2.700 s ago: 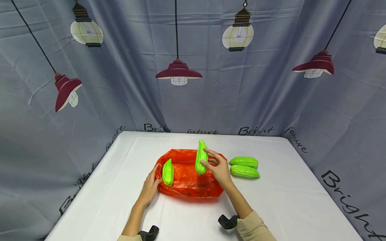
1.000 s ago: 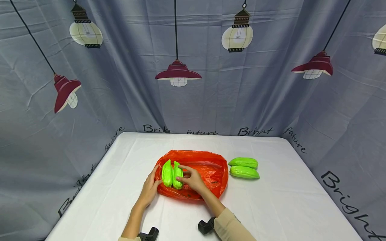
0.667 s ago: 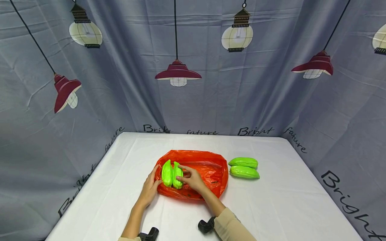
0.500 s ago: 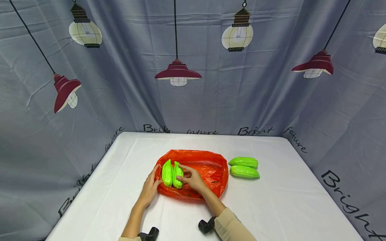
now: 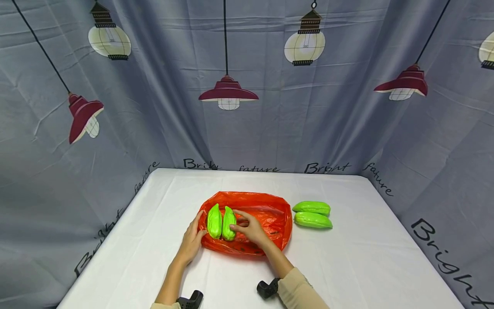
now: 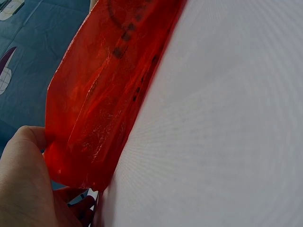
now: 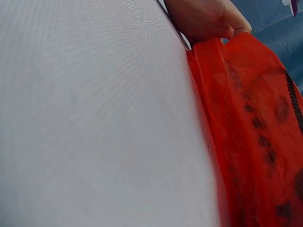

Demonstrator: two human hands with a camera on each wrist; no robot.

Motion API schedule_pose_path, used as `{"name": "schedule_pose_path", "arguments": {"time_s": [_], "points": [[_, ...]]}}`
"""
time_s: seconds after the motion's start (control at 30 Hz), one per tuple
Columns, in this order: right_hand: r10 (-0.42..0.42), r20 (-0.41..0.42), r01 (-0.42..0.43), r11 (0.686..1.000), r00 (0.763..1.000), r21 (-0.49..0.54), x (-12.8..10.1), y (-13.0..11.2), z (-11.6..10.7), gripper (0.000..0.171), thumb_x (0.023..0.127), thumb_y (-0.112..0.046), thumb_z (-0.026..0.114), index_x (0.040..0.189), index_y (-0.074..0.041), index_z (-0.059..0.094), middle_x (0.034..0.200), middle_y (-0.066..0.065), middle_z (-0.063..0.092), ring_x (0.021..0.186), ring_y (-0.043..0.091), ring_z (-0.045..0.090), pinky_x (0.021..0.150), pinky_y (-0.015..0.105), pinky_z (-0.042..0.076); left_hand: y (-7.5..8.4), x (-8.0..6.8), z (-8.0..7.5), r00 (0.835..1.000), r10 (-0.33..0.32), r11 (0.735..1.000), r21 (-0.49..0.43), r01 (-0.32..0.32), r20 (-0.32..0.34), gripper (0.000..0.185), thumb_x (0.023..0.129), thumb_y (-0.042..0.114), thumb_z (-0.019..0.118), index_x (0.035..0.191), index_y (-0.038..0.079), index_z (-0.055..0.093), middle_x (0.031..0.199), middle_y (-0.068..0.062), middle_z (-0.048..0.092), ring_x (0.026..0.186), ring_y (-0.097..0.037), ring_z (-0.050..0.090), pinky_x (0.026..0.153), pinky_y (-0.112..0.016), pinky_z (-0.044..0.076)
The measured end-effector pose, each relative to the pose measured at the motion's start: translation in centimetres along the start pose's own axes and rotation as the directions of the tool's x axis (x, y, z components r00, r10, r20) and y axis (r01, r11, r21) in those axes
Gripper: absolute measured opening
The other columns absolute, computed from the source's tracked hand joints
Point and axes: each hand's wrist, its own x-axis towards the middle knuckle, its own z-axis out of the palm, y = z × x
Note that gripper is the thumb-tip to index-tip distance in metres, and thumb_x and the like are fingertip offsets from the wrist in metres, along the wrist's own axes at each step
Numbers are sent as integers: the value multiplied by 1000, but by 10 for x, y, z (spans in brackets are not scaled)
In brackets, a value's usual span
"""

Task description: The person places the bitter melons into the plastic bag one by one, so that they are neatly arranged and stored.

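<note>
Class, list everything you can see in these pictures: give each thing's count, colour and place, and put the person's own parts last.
Gourds in bag: two, bright green, side by side at the bag's left end.
Gourds on table: two, bright green, right of the bag.
Bag: one, orange-red plastic, table centre.
Table: one, white.
Backdrop: one, grey-blue, lamp prints.
Left hand: holds the bag's left edge.
Right hand: grips the right-hand gourd in the bag.

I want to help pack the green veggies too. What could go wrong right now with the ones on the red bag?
The two green gourds lie side by side at the left edge of the thin red bag; if the left hand lets go of that edge, they might roll out. The right hand grips one gourd, and a tug could crumple the bag. Two more gourds wait beside it.
</note>
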Motion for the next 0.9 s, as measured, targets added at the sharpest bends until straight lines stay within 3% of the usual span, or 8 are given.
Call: {"name": "schedule_pose_path", "arguments": {"time_s": [0.17, 0.37, 0.67, 0.9], "points": [[-2, 20, 2, 1000, 1000, 4, -1, -1, -2, 58, 82, -17, 69, 134, -5, 47, 116, 25, 56, 96, 37, 59, 76, 39, 51, 0, 0, -1, 1000, 7, 1000, 1, -7, -6, 64, 86, 8, 50, 146, 11, 27, 139, -24, 36, 127, -41, 33, 100, -59, 24], [-7, 60, 3, 998, 998, 70, -9, -25, -3, 56, 83, -5, 65, 135, 3, 43, 120, 31, 49, 98, 45, 56, 75, 42, 52, -1, 0, 0, 1000, 6, 1000, 2, -6, -5, 64, 86, 8, 50, 146, 11, 26, 139, -24, 36, 126, -41, 33, 100, -59, 24], [33, 75, -39, 997, 997, 73, 2, -4, 1, 57, 83, -14, 67, 136, -11, 46, 121, 22, 51, 99, 34, 58, 72, 34, 53, 1, 0, 0, 1000, 2, 1000, -15, -2, 3, 64, 86, 10, 50, 146, 11, 25, 141, -25, 34, 128, -41, 31, 101, -59, 23], [-6, 79, -1, 997, 997, 82, -5, -24, -5, 54, 85, -6, 63, 136, -1, 44, 124, 30, 47, 100, 43, 56, 75, 41, 52, 1, -1, -1, 1000, 8, 1000, -11, -8, -1, 64, 86, 8, 50, 146, 10, 26, 140, -25, 35, 127, -42, 32, 100, -59, 23]]}}
